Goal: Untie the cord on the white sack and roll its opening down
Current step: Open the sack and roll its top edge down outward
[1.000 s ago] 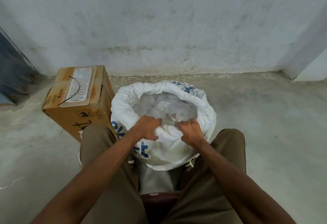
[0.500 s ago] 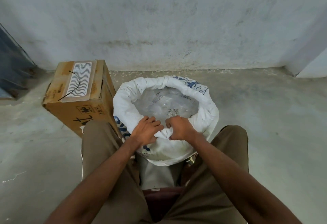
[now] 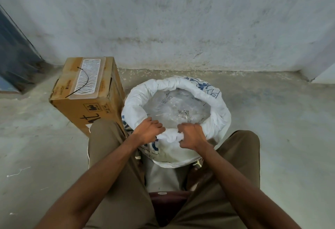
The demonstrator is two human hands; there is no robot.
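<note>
White sack [image 3: 220, 109]: on floor between person's knees, mouth open, rim rolled; clear plastic bags [image 3: 174, 110] inside. Left hand [image 3: 148, 131] and right hand [image 3: 192, 135]: near each other, each gripping near rim. Cardboard box [image 3: 87, 91]: touching sack's left side, black cord [image 3: 79, 82] on top

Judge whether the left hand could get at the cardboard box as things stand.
Probably yes: the cardboard box stands just left of the white sack with nothing between, but the left hand must first release the sack's rim.
</note>
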